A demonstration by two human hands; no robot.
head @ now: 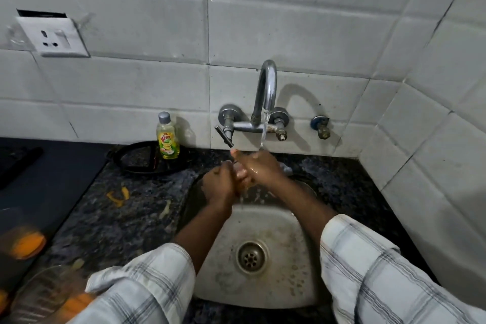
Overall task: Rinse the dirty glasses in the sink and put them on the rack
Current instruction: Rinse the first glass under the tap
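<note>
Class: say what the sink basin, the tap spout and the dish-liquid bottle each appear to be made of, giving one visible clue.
Sink basin: likely stainless steel, with a dull grey, stained sheen.
Tap spout: chromed metal, judging by its mirror-bright highlights.
Dish-liquid bottle: probably clear plastic, as the yellow liquid shows through; the grey cap's material is unclear.

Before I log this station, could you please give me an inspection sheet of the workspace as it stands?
Surface: dark speckled counter with a steel sink set in it.
Job's things: blurred glasses with orange residue at the left edge; no rack seen.
Clutter: orange scraps, dish soap bottle, black ring behind the bottle.
Hands: left hand and right hand pressed together under water running from the tap; no glass seen in them.
Cables: nothing seen.
Surroundings: white tiled wall, wall socket.
</note>
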